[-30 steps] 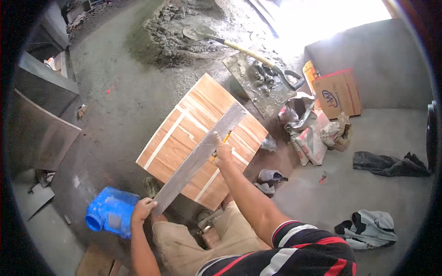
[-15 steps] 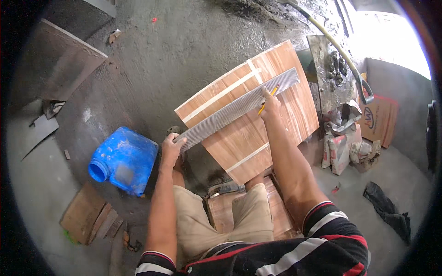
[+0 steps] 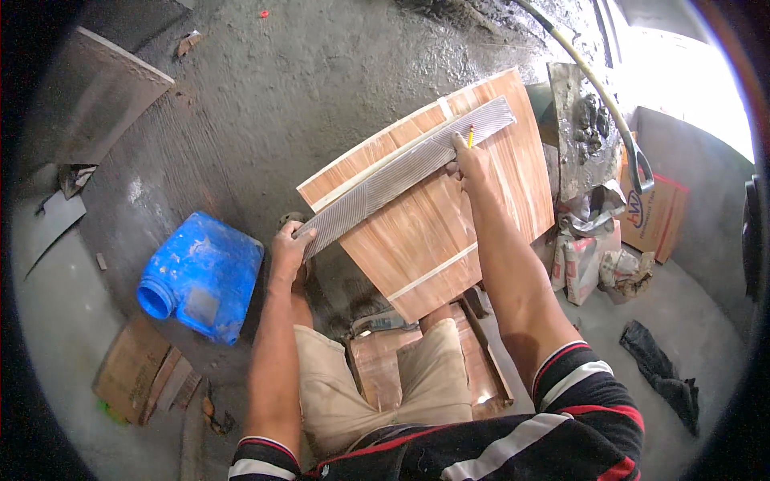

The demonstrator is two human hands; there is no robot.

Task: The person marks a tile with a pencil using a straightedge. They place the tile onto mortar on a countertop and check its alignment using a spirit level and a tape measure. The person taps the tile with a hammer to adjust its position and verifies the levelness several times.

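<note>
A wood-patterned tile [image 3: 449, 216] with pale stripes lies tilted in front of my knees. Across it runs a long grey metal straightedge [image 3: 401, 176], from lower left to upper right. My left hand [image 3: 287, 250] grips the straightedge's lower left end, beyond the tile's edge. My right hand [image 3: 472, 164] presses on the straightedge near its upper end and holds a yellow pencil [image 3: 470, 136], tip against the straightedge's far edge.
A blue plastic jerrycan [image 3: 200, 276] lies on the concrete floor to my left. Cement bags [image 3: 585, 256], a cardboard box [image 3: 654, 216] and a shovel [image 3: 609, 104] by a mortar board are to the right. More tile pieces [image 3: 385, 361] lie under my legs. Cardboard scraps [image 3: 136, 377] sit lower left.
My view has shifted and come closer to the tile. Both hands keep their hold on the straightedge; my right hand with the pencil has stayed near its upper end.
</note>
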